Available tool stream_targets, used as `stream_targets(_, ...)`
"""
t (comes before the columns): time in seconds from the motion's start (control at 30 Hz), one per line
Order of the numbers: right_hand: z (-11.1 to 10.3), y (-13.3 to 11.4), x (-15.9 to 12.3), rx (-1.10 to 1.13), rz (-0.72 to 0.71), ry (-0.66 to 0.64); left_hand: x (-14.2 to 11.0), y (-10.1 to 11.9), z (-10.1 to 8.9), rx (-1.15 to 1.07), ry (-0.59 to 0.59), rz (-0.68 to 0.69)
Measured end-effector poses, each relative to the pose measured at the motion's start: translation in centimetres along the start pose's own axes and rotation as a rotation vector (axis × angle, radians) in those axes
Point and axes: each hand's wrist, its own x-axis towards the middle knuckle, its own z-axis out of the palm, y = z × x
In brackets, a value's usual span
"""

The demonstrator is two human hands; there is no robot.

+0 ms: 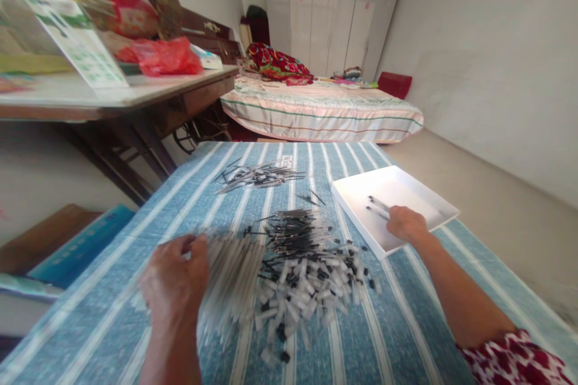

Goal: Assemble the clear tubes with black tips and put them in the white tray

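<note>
My right hand (pixel 406 224) is closed over the white box lid or tray (pixel 397 246), with its fingers around a clear pen (pixel 379 213) with a black end. Another such pen (pixel 379 201) lies close beside it inside the tray. My left hand (pixel 176 277) is at the left edge of a row of clear pen barrels (pixel 232 277), its fingers curled and blurred. To the right of the barrels lie a heap of translucent pen caps (pixel 307 292) with black parts and, above them, a bundle of dark ink refills (pixel 293 231).
A looser pile of thin dark refills (pixel 262 175) lies farther back on the blue striped tablecloth (pixel 217 159). On the left stands a side table (pixel 180 84) with a red plastic bag (pixel 167 57). A bed (pixel 325 111) is beyond the table.
</note>
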Motion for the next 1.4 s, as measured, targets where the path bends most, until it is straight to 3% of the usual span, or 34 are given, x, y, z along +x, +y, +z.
stream_targets(0.1,-1.1,-0.5,-1.8,0.003,-0.038,0.055,-1.5,1.1,0.6,-0.262,-0.010,0.008)
stream_targets(0.17,-1.6,-1.6,-4.2,0.062,-0.090,0.120,-2.8,2.3,1.1,-0.521,-0.181,0.019)
stream_targets(0.23,-1.6,-3.3,-7.0,0.384,-0.254,0.204,-4.4,3.8,1.4,-0.792,-0.438,0.036)
stream_targets(0.33,-0.7,-6.4,-11.0,0.899,-0.489,-0.011,-7.1,6.1,1.6,-1.111,-0.820,0.037)
stream_targets(0.43,0.6,-9.1,-13.4,1.101,-0.610,-0.134,-9.1,7.6,1.6,-1.369,-1.022,-0.001)
stream_targets(0.53,1.4,-10.3,-14.3,1.160,-0.636,-0.170,-10.0,8.0,1.9,-1.563,-1.043,-0.170)
stream_targets(0.63,2.0,-10.3,-14.6,1.186,-0.619,-0.198,-9.7,7.9,1.9,-1.708,-0.992,-0.366)
stream_targets(0.73,2.7,-9.9,-15.0,1.217,-0.641,-0.240,-9.2,7.6,1.7,-1.778,-0.931,-0.479)
stream_targets(0.83,3.4,-9.6,-15.2,1.280,-0.601,-0.292,-9.0,7.5,1.5,-1.787,-0.949,-0.451)
stream_targets(1.0,3.7,-9.2,-14.7,1.371,-0.539,-0.316,-9.5,7.5,1.5,-1.768,-1.087,-0.342)
stream_targets(1.2,4.7,-10.6,-16.1,1.423,-0.605,-0.624,-9.8,7.9,1.5,-1.871,-0.987,-0.386)
stream_targets(1.3,5.0,-12.4,-17.3,1.434,-0.521,-0.581,-9.7,8.0,1.5,-1.873,-0.934,-0.427)
stream_targets(1.4,4.4,-13.8,-18.0,1.294,-0.523,-0.382,-9.3,7.9,1.5,-1.863,-0.830,-0.485)
